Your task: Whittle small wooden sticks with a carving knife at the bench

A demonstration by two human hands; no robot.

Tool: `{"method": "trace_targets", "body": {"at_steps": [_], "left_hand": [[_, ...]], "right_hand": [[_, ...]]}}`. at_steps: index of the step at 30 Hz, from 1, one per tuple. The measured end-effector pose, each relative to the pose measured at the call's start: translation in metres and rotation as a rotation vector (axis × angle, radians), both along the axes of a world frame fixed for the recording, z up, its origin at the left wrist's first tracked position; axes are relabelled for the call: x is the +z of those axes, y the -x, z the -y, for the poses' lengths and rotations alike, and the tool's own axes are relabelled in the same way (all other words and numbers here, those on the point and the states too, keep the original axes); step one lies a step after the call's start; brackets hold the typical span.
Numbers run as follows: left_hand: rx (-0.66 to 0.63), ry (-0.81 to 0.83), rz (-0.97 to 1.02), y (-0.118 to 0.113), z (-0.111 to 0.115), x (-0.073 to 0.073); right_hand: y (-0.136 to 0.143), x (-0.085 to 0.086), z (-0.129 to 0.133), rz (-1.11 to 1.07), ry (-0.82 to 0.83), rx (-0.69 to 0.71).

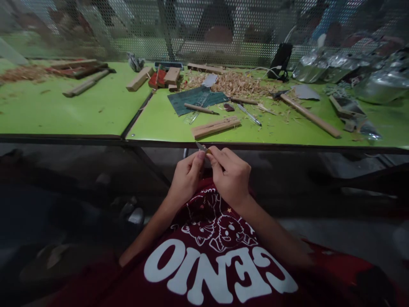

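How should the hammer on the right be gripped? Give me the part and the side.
Take the hammer by the near end of its handle, I'd say, from the front and above. It lies slantwise, with its dark head away from you and the long handle running toward the front edge of the table; the grey sheet lies up by the head.

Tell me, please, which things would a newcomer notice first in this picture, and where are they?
The eye would probably fall first on the small knife in the right hand, its blade beside the left hand, just in front of the green table. Next come the large white letters on the dark red shirt, at the bottom of the picture. A heap of pale wood shavings lies toward the table's far edge.
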State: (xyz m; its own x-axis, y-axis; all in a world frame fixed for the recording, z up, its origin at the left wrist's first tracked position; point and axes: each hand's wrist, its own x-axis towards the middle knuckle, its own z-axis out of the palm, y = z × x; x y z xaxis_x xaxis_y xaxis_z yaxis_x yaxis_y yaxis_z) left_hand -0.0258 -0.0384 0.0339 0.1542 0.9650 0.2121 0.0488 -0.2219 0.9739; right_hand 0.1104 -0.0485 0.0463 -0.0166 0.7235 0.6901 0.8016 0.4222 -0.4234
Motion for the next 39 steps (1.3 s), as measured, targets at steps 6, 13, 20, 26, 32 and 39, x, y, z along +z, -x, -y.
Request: {"method": "trace_targets", "body": {"at_steps": [6,13,20,26,32,39], "left_hand": [[-0.058,0.086,0.181,-0.001,0.001,-0.004],[-0.381,0.290,0.475,-0.003,0.001,0.002],[-0.405,0.266,0.491,0.000,0.005,-0.002],[-0.366,0.191,0.403,0.003,0.010,0.001],[-0.361,0.151,0.353,0.006,0.013,0.007],[-0.209,0.009,0.186,0.008,0.013,0.009]], "right_hand": [[-0.045,0.008,-0.031,-0.208,-0.042,-0.068],[-0.041,0.021,-0.009,-0.276,0.217,0.328],[-0.037,0.027,-0.001,-0.069,0.177,0.460],[-0.037,0.033,0.008,0.123,0.138,0.342],[-0.034,0.036,0.015,0.158,0.118,0.309],[-0.025,0.032,0.016,0.204,0.050,0.192]]}}
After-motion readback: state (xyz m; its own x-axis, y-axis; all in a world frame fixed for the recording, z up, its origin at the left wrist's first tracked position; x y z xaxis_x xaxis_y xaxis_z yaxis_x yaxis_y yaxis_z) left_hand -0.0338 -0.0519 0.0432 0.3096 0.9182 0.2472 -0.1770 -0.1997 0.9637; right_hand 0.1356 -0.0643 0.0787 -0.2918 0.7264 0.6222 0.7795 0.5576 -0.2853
